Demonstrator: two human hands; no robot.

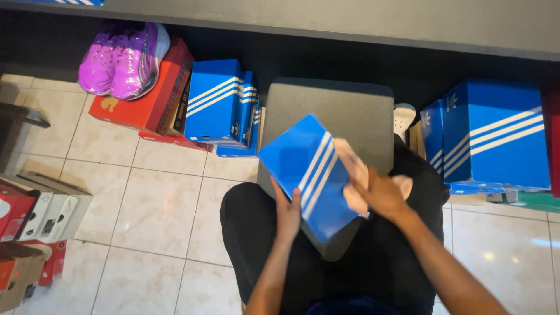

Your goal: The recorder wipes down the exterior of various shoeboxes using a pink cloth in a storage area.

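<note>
A blue shoe box lid with white stripes (306, 172) is tilted over my lap, above a grey padded stool (332, 108). My left hand (287, 213) grips the lid's lower left edge. My right hand (373, 189) presses a pale pink cloth (353, 175) against the lid's right side; the cloth is blurred. I sit in black trousers (251, 233).
Blue striped shoe boxes (219, 102) stand left of the stool and a larger stack (496, 137) stands on the right. Purple shoes (122, 58) rest on a red box (149, 96). More boxes (35, 221) lie at the left on the tiled floor (157, 210). A white shoe (403, 116) peeks out behind the stool.
</note>
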